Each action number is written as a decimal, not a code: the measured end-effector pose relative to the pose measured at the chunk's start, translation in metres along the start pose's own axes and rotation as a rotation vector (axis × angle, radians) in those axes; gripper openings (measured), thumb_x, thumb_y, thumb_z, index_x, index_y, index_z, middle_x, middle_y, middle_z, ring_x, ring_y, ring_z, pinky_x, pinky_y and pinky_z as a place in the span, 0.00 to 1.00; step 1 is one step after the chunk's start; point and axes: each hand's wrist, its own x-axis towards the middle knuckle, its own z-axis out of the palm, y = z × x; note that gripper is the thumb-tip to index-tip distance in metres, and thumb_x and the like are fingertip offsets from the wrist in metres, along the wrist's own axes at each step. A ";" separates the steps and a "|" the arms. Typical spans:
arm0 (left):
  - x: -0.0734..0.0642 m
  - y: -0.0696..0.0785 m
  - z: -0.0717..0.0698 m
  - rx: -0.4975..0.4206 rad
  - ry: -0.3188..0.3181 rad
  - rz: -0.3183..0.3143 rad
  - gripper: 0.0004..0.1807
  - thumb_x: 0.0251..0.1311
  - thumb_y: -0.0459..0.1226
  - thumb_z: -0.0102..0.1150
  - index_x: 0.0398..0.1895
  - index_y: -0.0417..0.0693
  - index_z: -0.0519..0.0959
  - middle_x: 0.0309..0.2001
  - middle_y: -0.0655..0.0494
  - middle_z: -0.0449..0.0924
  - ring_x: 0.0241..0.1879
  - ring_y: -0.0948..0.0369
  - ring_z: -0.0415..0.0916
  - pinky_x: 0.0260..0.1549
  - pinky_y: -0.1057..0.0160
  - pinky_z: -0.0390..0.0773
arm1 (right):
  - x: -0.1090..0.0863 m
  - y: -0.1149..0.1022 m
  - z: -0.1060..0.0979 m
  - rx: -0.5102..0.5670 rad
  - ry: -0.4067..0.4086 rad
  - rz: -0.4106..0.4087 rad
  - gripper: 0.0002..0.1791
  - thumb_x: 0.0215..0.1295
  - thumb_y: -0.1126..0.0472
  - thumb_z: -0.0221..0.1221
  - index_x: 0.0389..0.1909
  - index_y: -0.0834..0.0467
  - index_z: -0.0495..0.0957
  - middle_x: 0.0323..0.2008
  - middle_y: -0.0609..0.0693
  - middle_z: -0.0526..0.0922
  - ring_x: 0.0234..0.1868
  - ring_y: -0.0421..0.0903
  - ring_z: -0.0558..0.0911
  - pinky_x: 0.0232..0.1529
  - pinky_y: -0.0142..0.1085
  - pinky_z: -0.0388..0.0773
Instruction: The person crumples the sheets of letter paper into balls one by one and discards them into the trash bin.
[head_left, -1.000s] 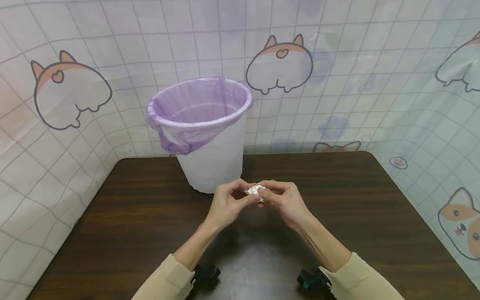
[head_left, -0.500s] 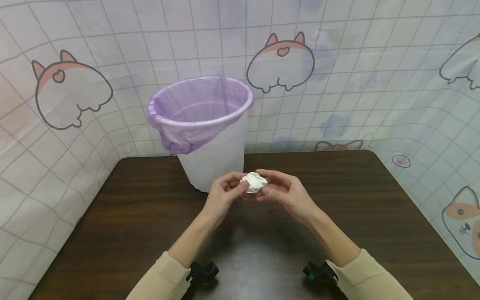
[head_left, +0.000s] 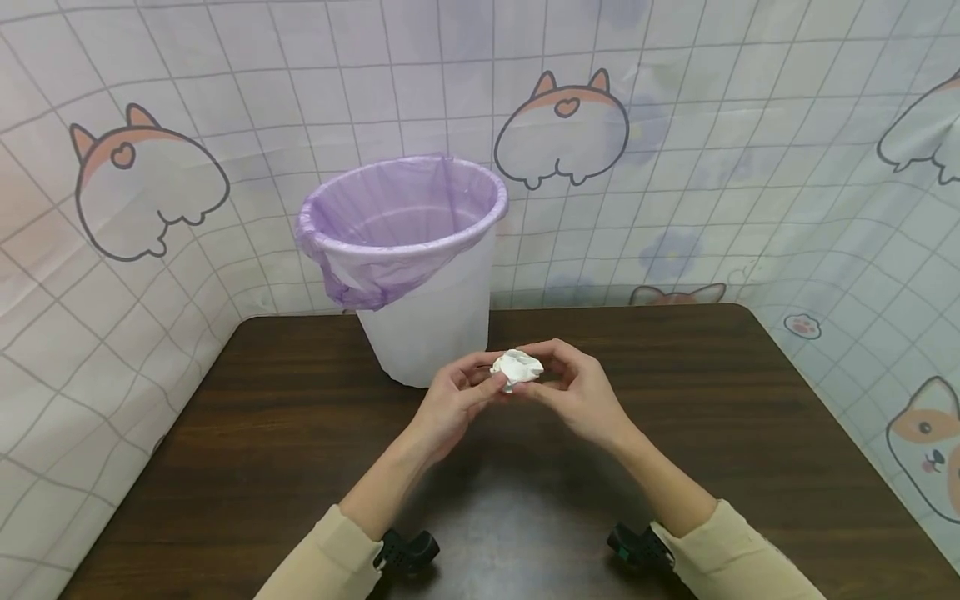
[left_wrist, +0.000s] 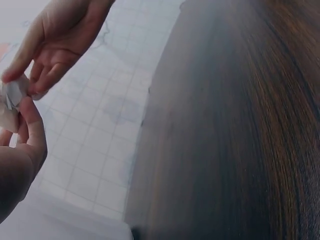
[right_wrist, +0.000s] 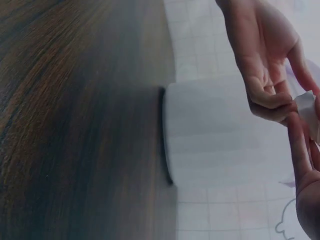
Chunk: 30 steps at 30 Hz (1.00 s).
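Note:
A crumpled ball of white paper (head_left: 517,368) is held between both hands, above the table in front of the bin. My left hand (head_left: 454,404) pinches its left side, the thumb on the near face. From the other side my right hand (head_left: 581,392) grips it with thumb and curled fingers. In the left wrist view the paper ball (left_wrist: 15,92) shows at the left edge between the fingertips of both hands. The right wrist view has the paper ball (right_wrist: 307,110) at its right edge, partly covered by fingers.
A white bin (head_left: 438,325) with a purple liner bag (head_left: 375,279) folded over its rim stands at the back left of the dark wooden table (head_left: 262,467). Behind it hangs a gridded cloth (head_left: 712,108) with cartoon dogs. Black wrist devices sit under both sleeves.
The paper ball has been turned and shifted between the fingers, and shows more of its white surface than a second ago. The hands have moved slightly; the bin stays put.

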 end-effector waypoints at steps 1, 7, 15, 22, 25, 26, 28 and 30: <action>0.000 -0.001 0.000 0.014 0.002 0.005 0.17 0.71 0.27 0.59 0.61 0.33 0.77 0.49 0.50 0.82 0.46 0.58 0.80 0.53 0.56 0.80 | 0.000 0.001 0.000 -0.001 -0.005 -0.007 0.21 0.61 0.73 0.70 0.55 0.62 0.80 0.51 0.57 0.82 0.46 0.50 0.83 0.40 0.45 0.86; 0.001 -0.004 -0.002 0.198 0.034 0.103 0.19 0.68 0.28 0.63 0.62 0.34 0.78 0.56 0.46 0.80 0.47 0.55 0.81 0.53 0.52 0.81 | -0.001 0.006 0.002 -0.036 -0.023 -0.063 0.21 0.64 0.74 0.68 0.57 0.61 0.78 0.53 0.56 0.79 0.50 0.52 0.82 0.43 0.46 0.86; 0.001 -0.008 -0.004 0.345 0.023 0.267 0.22 0.63 0.24 0.67 0.61 0.37 0.81 0.57 0.45 0.79 0.50 0.50 0.83 0.48 0.58 0.84 | 0.000 0.009 -0.001 0.010 -0.039 -0.029 0.20 0.64 0.74 0.67 0.56 0.63 0.78 0.51 0.59 0.80 0.44 0.55 0.84 0.41 0.49 0.86; 0.003 -0.016 -0.004 0.481 0.016 0.431 0.24 0.61 0.25 0.69 0.61 0.38 0.81 0.53 0.46 0.78 0.47 0.50 0.82 0.47 0.50 0.84 | -0.001 0.011 0.002 -0.002 0.042 0.030 0.13 0.67 0.71 0.66 0.51 0.62 0.80 0.48 0.59 0.81 0.41 0.54 0.86 0.41 0.47 0.86; 0.002 -0.016 -0.004 0.470 0.034 0.421 0.25 0.61 0.25 0.69 0.62 0.37 0.80 0.54 0.47 0.77 0.48 0.50 0.82 0.47 0.50 0.84 | -0.001 0.012 0.004 0.006 0.055 0.028 0.15 0.67 0.72 0.66 0.53 0.62 0.81 0.48 0.59 0.80 0.41 0.54 0.86 0.42 0.47 0.86; 0.002 -0.016 -0.004 0.459 0.041 0.411 0.25 0.61 0.25 0.69 0.63 0.37 0.80 0.55 0.46 0.77 0.49 0.49 0.82 0.48 0.50 0.84 | -0.001 0.013 0.005 0.006 0.059 0.024 0.16 0.67 0.72 0.66 0.54 0.63 0.82 0.47 0.59 0.80 0.42 0.53 0.86 0.42 0.45 0.86; 0.002 -0.015 -0.004 0.441 0.057 0.388 0.25 0.61 0.25 0.69 0.63 0.37 0.80 0.56 0.46 0.77 0.51 0.48 0.82 0.49 0.51 0.83 | -0.001 0.013 0.006 0.015 0.070 0.018 0.17 0.67 0.72 0.66 0.56 0.64 0.83 0.46 0.60 0.79 0.43 0.53 0.86 0.43 0.44 0.86; 0.001 -0.014 -0.002 0.409 0.078 0.359 0.26 0.60 0.25 0.70 0.63 0.38 0.79 0.57 0.45 0.76 0.53 0.46 0.81 0.50 0.53 0.83 | 0.000 0.014 0.008 -0.002 0.092 0.005 0.18 0.66 0.72 0.67 0.56 0.63 0.84 0.44 0.60 0.78 0.43 0.52 0.85 0.43 0.41 0.86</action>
